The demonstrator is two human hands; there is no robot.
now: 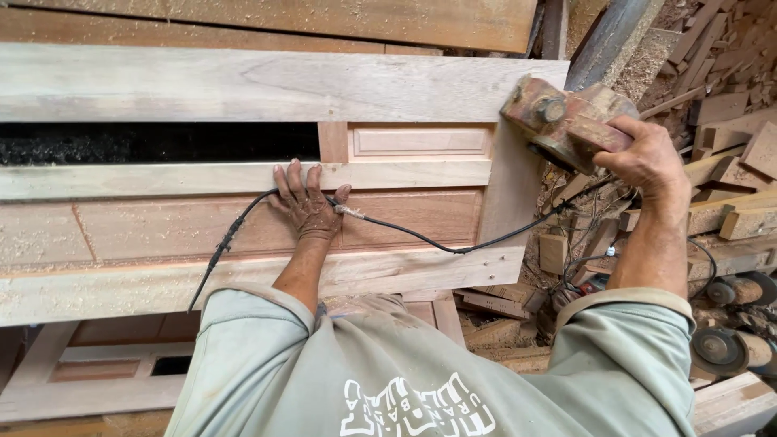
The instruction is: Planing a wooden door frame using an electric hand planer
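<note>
At frame centre our left hand (307, 204) lies flat, open on the door (243, 218); upper right, our right hand (647, 158) grips the power tool (566, 120), its cord (429, 241) trailing leftward.

Right hand (647, 158) grips sander (566, 121); left hand (307, 206) presses door (243, 85).

No packages, labels, signs or screens in view. Only print anywhere is white block lettering on the grey-green shirt (421, 380) at bottom centre, seen upside down from the head view; it sits on the back between the shoulders, a curved band of chunky letters with a smaller line above. Not a label or sign as such. Nothing printed on the wood or on anything else in frame.
</note>
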